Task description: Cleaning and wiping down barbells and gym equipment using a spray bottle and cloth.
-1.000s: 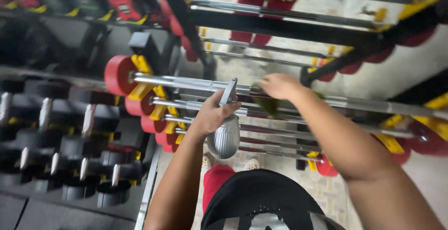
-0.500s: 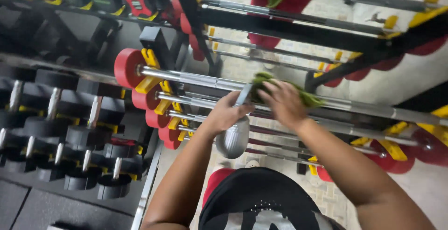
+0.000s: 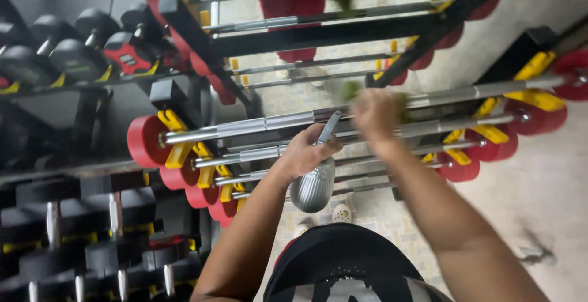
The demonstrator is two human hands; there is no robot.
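Barbell [image 3: 367, 115] on the rack now has the right hand [image 3: 375, 113] farther along it than a second ago, closed on a green cloth [image 3: 350, 90]; left hand [image 3: 306, 153], just below the barbell, grips a spray bottle [image 3: 313, 182].

Up and far to the left of the left hand [image 3: 304, 153], a red-and-black rectangular label [image 3: 127, 59] faces out from the end of a dumbbell on the upper rack. Just left of it a dull green label [image 3: 78, 68] sits on the next black dumbbell head, too blurred to tell more. No packages, signs or screens show up anywhere around the hands.
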